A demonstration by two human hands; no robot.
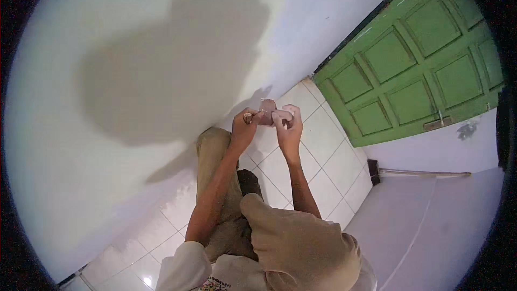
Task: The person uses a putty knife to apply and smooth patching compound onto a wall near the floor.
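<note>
In front of me, low beside the wall, both hands hold a small, flat, pinkish-brown piece (267, 105) with a pale edge. My left hand (245, 125) is closed, its fingers pinching the left side of the piece. From the right, my right hand (291, 128) grips it between thumb and bent fingers. A paler, rounded part (283, 114) shows at the right hand's fingers; whether it belongs to the same piece I cannot tell. The exact kind of thing is too small to make out.
A pale wall (134, 183) with a large shadow rises on my left. At the far right stands a green panelled door (398, 59). White tiles (323, 156) cover the floor. A long-handled tool with a dark head (374, 172) lies at the right wall's foot.
</note>
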